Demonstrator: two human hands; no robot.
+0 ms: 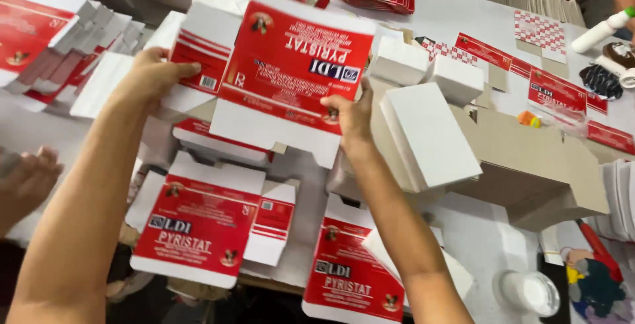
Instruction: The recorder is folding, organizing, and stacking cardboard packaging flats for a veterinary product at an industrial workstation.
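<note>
Head view: flat red-and-white carton held up over a cluttered white worktable.

Left hand pinching the carton's left flap, thumb on top; right hand gripping the lower right edge, fingers tucked behind. Thin glossy card, die-cut with white tabs. Below, more flat cartons lying loose; just right, plain white boxes on a brown cardboard sheet. Far right, white glue bottle and round clear lid. At left edge, another person's hand.

Bright, even overhead light; soft shadows; slight motion blur; mild glare on glossy cartons.
</note>
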